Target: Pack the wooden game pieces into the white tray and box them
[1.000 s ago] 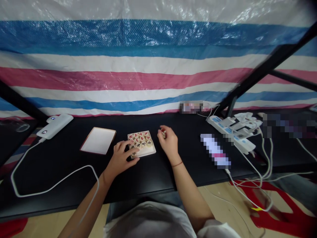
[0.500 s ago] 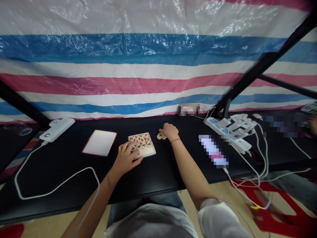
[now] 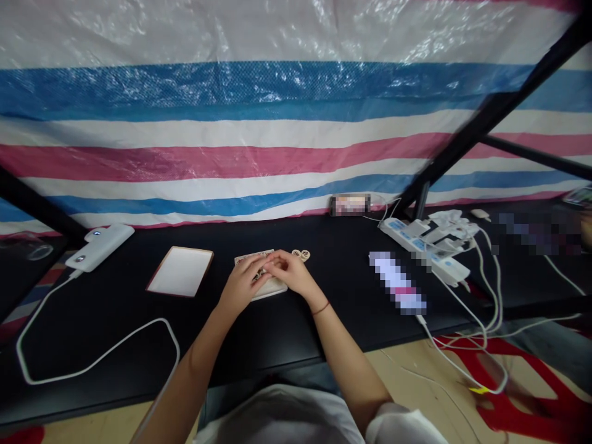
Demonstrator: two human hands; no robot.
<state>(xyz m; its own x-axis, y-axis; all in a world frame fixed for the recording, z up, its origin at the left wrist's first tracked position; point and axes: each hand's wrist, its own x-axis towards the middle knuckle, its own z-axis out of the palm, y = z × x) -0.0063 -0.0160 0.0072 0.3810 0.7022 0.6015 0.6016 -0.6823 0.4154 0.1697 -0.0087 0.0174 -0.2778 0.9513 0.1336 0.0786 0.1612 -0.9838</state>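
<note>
A shallow white box [image 3: 272,289] of round Chinese chess pieces stands on the black table, partly hidden under both hands. My left hand [image 3: 241,281] lies over the box's left side with its fingers stretched across the pieces. Over the right side, my right hand [image 3: 289,271] bends in with its fingers pressed together, the tips meeting the left fingers. Whatever those fingertips hold, if anything, is hidden. Two loose chess pieces [image 3: 300,254] lie on the table just behind the right hand.
An open box lid [image 3: 180,272] with a white inside lies to the left. Farther left is a white power bank [image 3: 100,246] with a cable. On the right are a phone [image 3: 398,283], a loaded power strip [image 3: 423,250] and tangled cables. A striped sheet [image 3: 259,132] hangs behind.
My right hand has moved left from the loose pieces to above the box, uncovering two of them. My left hand has stayed by the box, its fingers now reaching farther across the pieces.
</note>
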